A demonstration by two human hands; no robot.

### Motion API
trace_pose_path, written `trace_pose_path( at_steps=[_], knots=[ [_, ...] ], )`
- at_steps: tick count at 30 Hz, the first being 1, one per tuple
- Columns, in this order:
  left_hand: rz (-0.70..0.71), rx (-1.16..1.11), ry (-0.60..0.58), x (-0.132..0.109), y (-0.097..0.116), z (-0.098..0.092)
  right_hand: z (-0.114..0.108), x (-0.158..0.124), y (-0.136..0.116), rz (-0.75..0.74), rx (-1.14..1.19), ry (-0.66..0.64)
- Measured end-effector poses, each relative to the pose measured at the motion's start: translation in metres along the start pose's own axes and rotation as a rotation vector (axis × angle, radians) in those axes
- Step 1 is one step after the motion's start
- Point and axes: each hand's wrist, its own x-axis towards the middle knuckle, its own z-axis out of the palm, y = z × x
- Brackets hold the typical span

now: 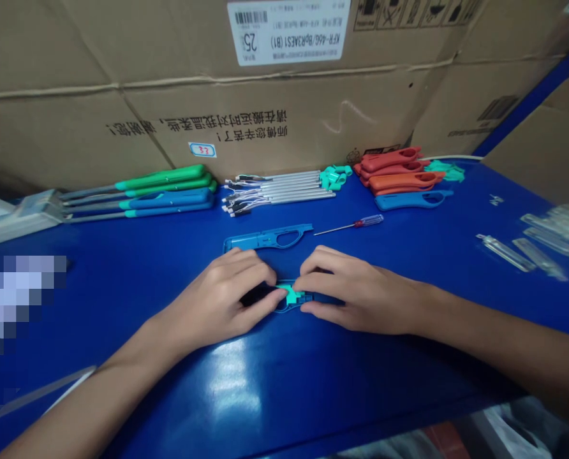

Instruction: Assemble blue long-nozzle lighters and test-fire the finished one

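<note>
My left hand (pixel 227 293) and my right hand (pixel 351 290) meet at the middle of the blue table (pixel 265 382). Both are closed round a blue plastic handle shell (pixel 284 307) lying flat, with fingertips pinching a small teal trigger piece (pixel 291 294) set in it. Most of that shell is hidden under my fingers. A second blue handle shell (pixel 268 239) lies just beyond my hands, untouched. A thin screwdriver (pixel 356 224) with a red and clear handle lies to its right.
Along the back stand cardboard boxes (pixel 265 108). In front lie green and blue long-handled tools (pixel 155 191), metal tubes with wires (pixel 279 190), teal caps (pixel 335 175), orange shells (pixel 399 172) and one blue shell (pixel 411 200). Clear plastic strips (pixel 528 245) lie at right.
</note>
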Motion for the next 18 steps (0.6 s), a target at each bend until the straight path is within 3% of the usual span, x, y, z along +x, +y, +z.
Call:
trace_pose_path(
  at_steps=[11, 18],
  knots=[
    [-0.065, -0.008, 0.041, -0.002, 0.004, -0.001, 0.003, -0.001, -0.001, -0.069, -0.039, 0.086],
    [-0.015, -0.080, -0.006, 0.003, 0.011, -0.001, 0.003, 0.000, -0.003, -0.072, -0.022, 0.095]
  ],
)
